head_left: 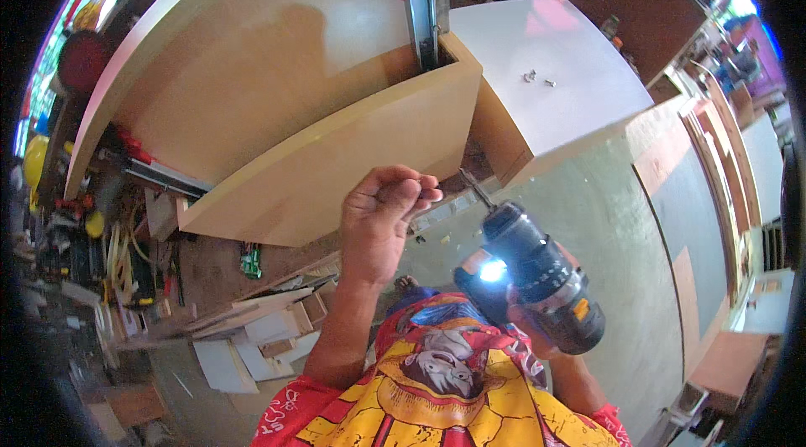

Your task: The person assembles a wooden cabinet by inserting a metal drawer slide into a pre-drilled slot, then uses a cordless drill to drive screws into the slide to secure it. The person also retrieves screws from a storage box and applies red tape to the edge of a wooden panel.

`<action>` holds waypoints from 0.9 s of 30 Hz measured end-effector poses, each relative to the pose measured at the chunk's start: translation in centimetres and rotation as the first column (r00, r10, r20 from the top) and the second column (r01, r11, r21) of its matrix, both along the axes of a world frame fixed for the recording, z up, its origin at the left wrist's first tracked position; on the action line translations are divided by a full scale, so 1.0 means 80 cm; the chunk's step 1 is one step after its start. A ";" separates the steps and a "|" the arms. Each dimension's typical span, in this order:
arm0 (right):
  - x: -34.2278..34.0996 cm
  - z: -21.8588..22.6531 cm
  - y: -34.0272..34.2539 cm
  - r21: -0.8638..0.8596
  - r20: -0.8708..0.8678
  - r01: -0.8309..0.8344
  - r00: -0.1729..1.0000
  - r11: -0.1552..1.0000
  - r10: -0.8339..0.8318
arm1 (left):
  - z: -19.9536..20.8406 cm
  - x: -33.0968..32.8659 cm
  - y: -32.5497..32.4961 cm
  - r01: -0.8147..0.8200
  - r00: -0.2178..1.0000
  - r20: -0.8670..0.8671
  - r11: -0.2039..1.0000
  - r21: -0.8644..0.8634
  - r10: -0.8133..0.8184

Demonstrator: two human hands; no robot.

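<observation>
My right hand (529, 323) is wrapped round the grip of a black cordless drill (541, 271), whose lamp is lit. The drill's bit (477, 190) points up and left, towards the fingertips of my left hand (379, 210). Those fingers are pinched together; a small dark piece seems to stick out of them, too small to name. Beyond my left hand stands a large pale wooden drawer (361, 157), with its front panel towards me. A metal drawer slide (420, 6) with a red part runs along its right side.
Several small screws (531, 76) lie on a white board (562, 36) at the far right. Offcut boards (231, 363) are piled on the floor at lower left, near a green packet (250, 261). Cluttered tools and cords (92, 237) fill the left edge; long boards (714, 162) lie at right.
</observation>
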State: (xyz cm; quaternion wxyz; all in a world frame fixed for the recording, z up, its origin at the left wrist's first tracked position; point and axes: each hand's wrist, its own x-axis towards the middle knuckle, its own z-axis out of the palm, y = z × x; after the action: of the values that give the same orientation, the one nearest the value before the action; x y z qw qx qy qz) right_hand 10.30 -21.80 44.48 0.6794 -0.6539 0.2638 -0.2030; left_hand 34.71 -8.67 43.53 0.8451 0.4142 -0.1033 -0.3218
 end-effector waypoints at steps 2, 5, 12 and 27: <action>0.014 0.005 0.031 0.044 -0.019 -0.028 0.999 0.999 0.028 | 0.005 0.019 0.017 0.069 0.997 0.035 0.995 -0.077 -0.066; 0.030 0.023 0.056 -0.054 0.033 -0.075 0.996 0.996 0.077 | 0.022 0.037 0.035 0.133 0.991 0.032 0.983 -0.128 -0.130; 0.040 0.044 0.088 -0.240 0.123 0.015 0.992 0.971 0.015 | 0.079 0.039 0.039 0.161 0.977 0.161 0.976 -0.143 -0.138; 0.027 0.045 0.039 -0.066 0.321 0.071 0.946 0.995 -0.046 | 0.097 0.032 -0.011 0.365 0.931 0.119 0.897 -0.251 -0.345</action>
State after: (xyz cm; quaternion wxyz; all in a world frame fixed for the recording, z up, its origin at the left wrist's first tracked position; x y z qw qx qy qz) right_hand 12.44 -18.71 48.04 0.6812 -0.6300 0.1619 -0.3359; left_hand 37.30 -9.54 51.32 0.8161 0.2813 -0.2501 -0.4384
